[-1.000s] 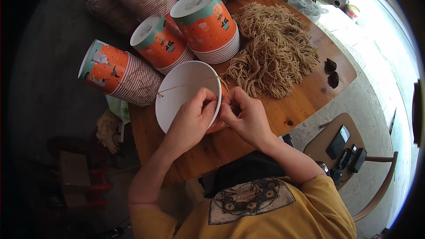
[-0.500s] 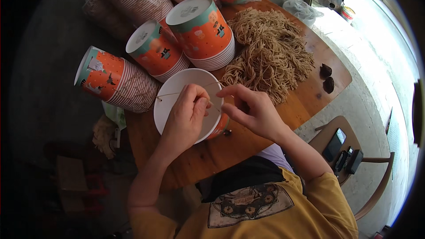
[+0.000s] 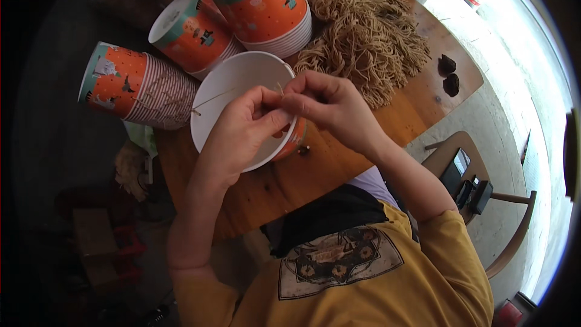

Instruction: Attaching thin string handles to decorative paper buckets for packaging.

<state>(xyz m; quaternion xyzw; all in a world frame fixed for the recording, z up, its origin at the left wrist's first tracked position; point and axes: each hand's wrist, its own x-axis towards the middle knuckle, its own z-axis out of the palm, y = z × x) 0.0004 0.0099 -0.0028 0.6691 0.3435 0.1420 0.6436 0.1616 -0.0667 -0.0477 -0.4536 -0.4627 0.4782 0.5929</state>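
Note:
A white-lined orange paper bucket [image 3: 245, 69] stands at the table's front, its open mouth tilted up toward me. A thin tan cord [image 3: 213, 100] comes through a hole in its left side and runs across the mouth to my hands. My left hand [image 3: 239, 130] is over the mouth, thumb and fingers pinched on the cord. Beside it, at the right rim, my right hand [image 3: 336, 106] pinches near the cord's other end, fingertips almost touching the left hand's. The fingers hide the exact hold. A heap of loose tan cords [image 3: 369, 39] lies just beyond.
Stacks of orange-and-teal paper buckets [image 3: 260, 9] stand behind, with one stack [image 3: 127, 88] leaning at left. Two dark brown objects [image 3: 449, 75] lie on the wooden table [image 3: 436, 106] at right. A chair [image 3: 484, 157] beside it carries a phone [image 3: 455, 166] and small black items.
My right hand has come in from slightly spread fingers to a pinch beside my left hand. The view has shifted, so the tabletop things appear higher in the picture.

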